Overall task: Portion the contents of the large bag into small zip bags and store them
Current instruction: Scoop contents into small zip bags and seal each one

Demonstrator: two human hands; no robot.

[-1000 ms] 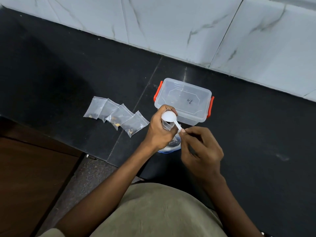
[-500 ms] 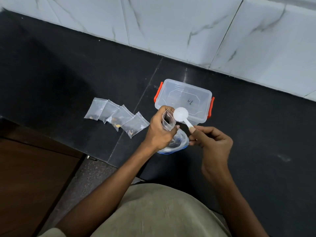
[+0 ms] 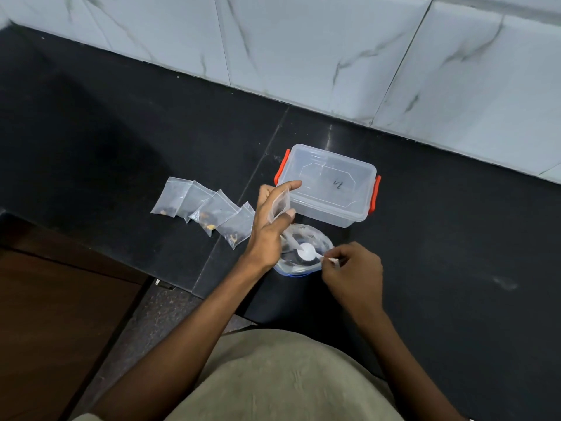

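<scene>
- 4 filled small zip bags point(image 3: 206, 208) are lying in an overlapping row on the left of the black stone counter point(image 3: 91, 141), probably parked there as finished portions waiting to be stored; each is showing a little dark and yellowish material, too small to identify.
- The left hand point(image 3: 268, 220) is pinching a 5th small zip bag point(image 3: 280, 205) between thumb and fingers, lifting it above the counter with the index finger stretched out, which I take as keeping its mouth reachable for the next scoop. Whether that mouth is standing open is hard to make out.
- The large bag point(image 3: 303, 250) is sitting on the counter between the 2 hands, slumped and open at the top, so the scoop can be going straight in. Its contents are showing only as dark bits through clear plastic, and the left hand is covering its near-left edge.
- A white plastic spoon point(image 3: 306, 252) is dipping its bowl into that bag; what it is carrying cannot be seen.
- The right hand point(image 3: 353, 275) is gripping the spoon's handle end with curled fingers, hiding most of the handle.
- The clear storage box point(image 3: 329, 186) with orange clips is standing just behind the large bag with its lid on, likely the final store; it is looking empty, though glare is blurring the inside.
</scene>
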